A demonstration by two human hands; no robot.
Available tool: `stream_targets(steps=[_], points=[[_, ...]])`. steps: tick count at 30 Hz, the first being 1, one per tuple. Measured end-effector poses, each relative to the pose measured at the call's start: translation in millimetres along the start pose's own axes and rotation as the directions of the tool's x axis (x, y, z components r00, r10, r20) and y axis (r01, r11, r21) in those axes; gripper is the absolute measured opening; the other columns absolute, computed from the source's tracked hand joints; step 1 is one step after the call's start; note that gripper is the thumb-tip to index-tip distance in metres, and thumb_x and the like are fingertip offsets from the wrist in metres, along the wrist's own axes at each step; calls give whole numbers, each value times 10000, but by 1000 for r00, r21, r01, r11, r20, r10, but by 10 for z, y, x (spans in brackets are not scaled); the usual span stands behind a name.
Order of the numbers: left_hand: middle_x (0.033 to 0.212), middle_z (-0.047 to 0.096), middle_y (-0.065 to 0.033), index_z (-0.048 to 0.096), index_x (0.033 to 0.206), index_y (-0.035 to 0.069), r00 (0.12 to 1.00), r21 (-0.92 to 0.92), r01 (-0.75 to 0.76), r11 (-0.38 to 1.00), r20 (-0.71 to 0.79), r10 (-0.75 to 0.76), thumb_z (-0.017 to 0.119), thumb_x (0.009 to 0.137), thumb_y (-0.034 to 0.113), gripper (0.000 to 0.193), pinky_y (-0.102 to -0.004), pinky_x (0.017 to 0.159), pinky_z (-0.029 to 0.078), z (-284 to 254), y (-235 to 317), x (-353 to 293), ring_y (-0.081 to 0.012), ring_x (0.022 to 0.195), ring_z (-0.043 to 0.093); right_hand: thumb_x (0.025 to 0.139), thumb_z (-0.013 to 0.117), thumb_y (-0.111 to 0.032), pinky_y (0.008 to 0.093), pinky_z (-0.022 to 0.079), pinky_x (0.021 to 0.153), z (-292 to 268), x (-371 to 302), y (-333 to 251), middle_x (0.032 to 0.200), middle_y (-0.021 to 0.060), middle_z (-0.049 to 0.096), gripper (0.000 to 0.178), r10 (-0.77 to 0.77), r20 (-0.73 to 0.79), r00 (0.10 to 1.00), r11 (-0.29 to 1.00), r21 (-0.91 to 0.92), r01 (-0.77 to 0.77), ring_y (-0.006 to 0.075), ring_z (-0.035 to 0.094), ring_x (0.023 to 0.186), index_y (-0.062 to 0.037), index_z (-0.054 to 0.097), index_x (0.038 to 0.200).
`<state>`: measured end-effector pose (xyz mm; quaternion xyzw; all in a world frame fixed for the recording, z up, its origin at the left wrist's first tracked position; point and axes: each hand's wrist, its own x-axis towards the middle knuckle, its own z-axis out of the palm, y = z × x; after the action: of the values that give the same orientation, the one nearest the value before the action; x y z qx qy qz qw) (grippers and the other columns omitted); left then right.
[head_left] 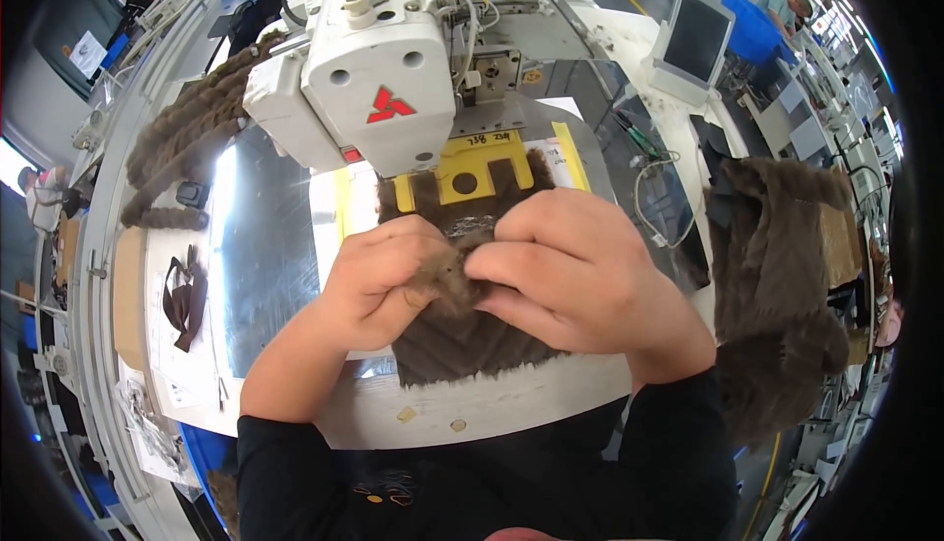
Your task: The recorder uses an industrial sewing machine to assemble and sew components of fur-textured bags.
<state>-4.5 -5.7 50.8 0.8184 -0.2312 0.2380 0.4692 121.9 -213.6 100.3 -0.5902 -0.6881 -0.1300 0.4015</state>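
My left hand [379, 280] and my right hand [575, 270] meet in front of the sewing machine [379, 59]. Between them is a small fluffy brown piece of plush [450, 290], pinched by the fingers of both hands. Just beneath lies a larger brown plush panel [472, 354], its frayed edge toward me. The far end of that panel passes under a yellow template plate [497, 152] with a round hole and slots. My fingers cover part of the small piece, so its full shape is hidden.
Rolled brown plush strips [192, 113] and a dark ribbon loop [185, 300] lie on the left. Stacked brown plush pieces [772, 256] sit at the right. A screen [698, 44] and green-handled tools [639, 136] are at far right. Another person [787, 12] is in the background.
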Motion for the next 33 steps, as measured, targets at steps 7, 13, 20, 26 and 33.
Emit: stream_targets(steps=[7,13,20,26,33], points=[[892,657,-148,652,934,-19,999,-9,29,1000,39,-29,672,841,-21,95,-372,709,541,-2,56,14,-322,800,645,627,842,-42,359,481,579,47,-10,-14,821,68,608,320,87,-6,996,994,70,-86,261,620,683,-60,675,900],[884,656,-145,650,925,-23,994,-28,93,995,52,-91,663,856,24,85,-377,714,540,17,69,26,-319,794,648,640,798,7,344,468,559,99,-33,50,759,55,564,245,126,87,988,965,219,-143,243,600,647,-75,634,804],[854,652,-140,649,928,-22,994,-138,106,985,17,-104,640,899,84,110,-388,684,504,-11,-52,-5,-319,759,605,642,859,-28,327,458,530,111,-1,43,772,50,599,275,105,-54,993,976,196,-93,214,600,623,-76,661,826],[843,650,-128,644,895,-14,995,-146,102,984,31,-99,647,891,75,89,-385,692,505,13,-49,-5,-309,768,609,645,858,-19,324,453,526,129,-19,30,756,47,591,270,177,13,984,960,218,-175,202,594,612,-72,668,831],[844,643,-129,643,864,-10,974,-267,216,939,122,-190,638,919,151,170,-380,716,491,54,-33,24,-300,785,610,744,811,-93,369,487,597,77,-62,155,790,44,576,208,96,185,978,933,325,-153,255,627,716,-94,626,840]])
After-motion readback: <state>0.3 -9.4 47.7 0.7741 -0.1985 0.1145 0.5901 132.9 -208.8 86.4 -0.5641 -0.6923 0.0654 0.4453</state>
